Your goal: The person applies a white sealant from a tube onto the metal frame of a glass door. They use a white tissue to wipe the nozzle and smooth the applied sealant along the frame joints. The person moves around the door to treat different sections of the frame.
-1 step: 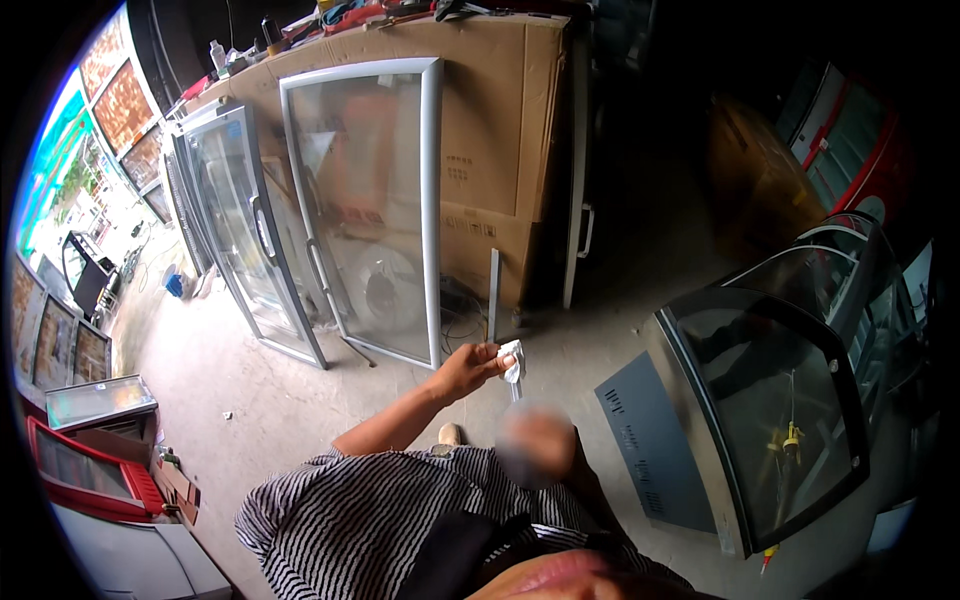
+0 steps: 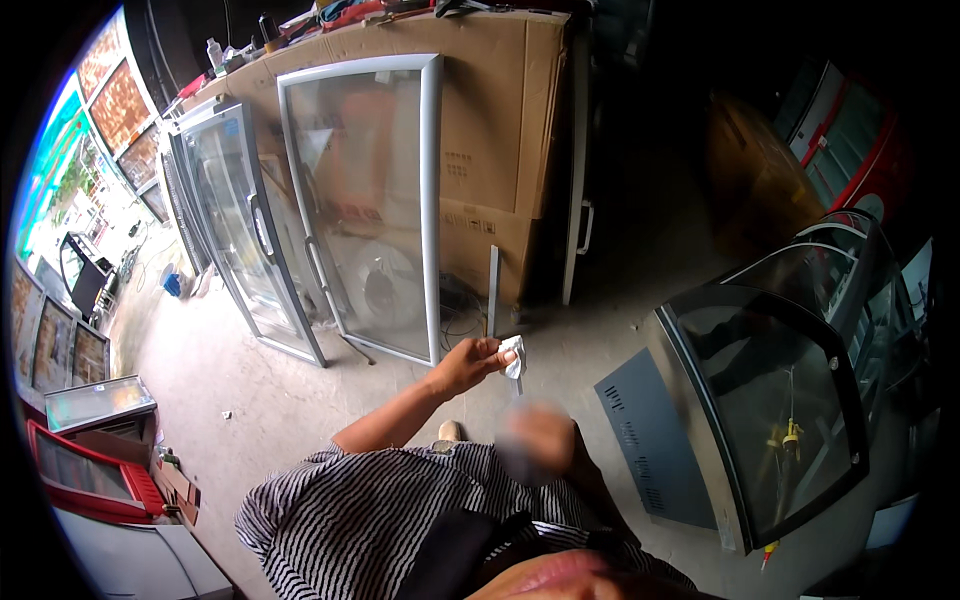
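Barely changed from the earlier frame: raised only a touch in view, with the same grip kept on the white wad (image 2: 514, 357). Pinching it between thumb and fingertips of the left hand (image 2: 468, 367), beyond the striped shirt (image 2: 320, 520). Too blurred at the right hand (image 2: 540, 440) to tell its opening or any hold.

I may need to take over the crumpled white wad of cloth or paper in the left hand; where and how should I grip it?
Probably pinch the free right edge of the crumpled white wad, coming level from the person's right. The left hand pinches it from the left, leaving those folds exposed, and the blurred right hand is below, so coming from below looks crowded.
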Motion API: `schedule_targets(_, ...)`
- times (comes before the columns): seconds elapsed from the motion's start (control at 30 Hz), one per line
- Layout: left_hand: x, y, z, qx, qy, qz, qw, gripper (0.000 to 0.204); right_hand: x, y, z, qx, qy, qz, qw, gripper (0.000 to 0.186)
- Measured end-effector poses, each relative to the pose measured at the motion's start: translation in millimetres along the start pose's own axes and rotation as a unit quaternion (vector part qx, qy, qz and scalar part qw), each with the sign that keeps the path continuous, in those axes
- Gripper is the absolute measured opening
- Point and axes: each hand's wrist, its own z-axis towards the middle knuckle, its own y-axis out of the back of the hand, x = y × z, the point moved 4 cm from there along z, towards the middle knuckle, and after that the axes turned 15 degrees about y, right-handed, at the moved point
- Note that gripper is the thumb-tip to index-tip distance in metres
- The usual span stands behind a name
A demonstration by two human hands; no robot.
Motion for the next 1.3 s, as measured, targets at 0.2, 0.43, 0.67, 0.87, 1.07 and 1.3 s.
schedule_targets(0.2, -26.7, 20.2, 2.5, -0.102, -0.039, 0.058, 0.992, 0.040, 3.1, 0.1, 49.8, 0.042, -0.070, -0.140, 0.987, 0.026)
schedule_targets(0.43, 8.7, 79.9, 41.0, -0.374, -0.071, 0.057, 0.923, 0.021, -11.5, 9.4, 64.6, -0.126, -0.191, -0.165, 0.959, 0.016)
schedule_targets(0.67, -2.9, 63.8, 53.3, 0.158, -0.031, -0.493, 0.855, 0.029, -40.9, -1.6, 73.1, -0.347, -0.237, 0.289, 0.860, 0.029)
schedule_targets(0.87, -37.1, 14.3, 14.7, 0.243, -0.138, -0.290, 0.915, 0.037, -56.2, -24.2, 69.9, -0.368, -0.281, 0.335, 0.821, 0.030)
schedule_targets(1.07, -48.4, 3.6, 10.2, 0.149, -0.094, -0.219, 0.960, 0.019, -60.3, -32.3, 65.5, -0.215, -0.303, 0.119, 0.921, 0.019)
schedule_targets(1.3, -61.9, -12.8, 0.9, 0.116, -0.070, -0.296, 0.946, 0.020, -43.8, -35.9, 72.2, -0.229, -0.247, 0.069, 0.939, 0.012)
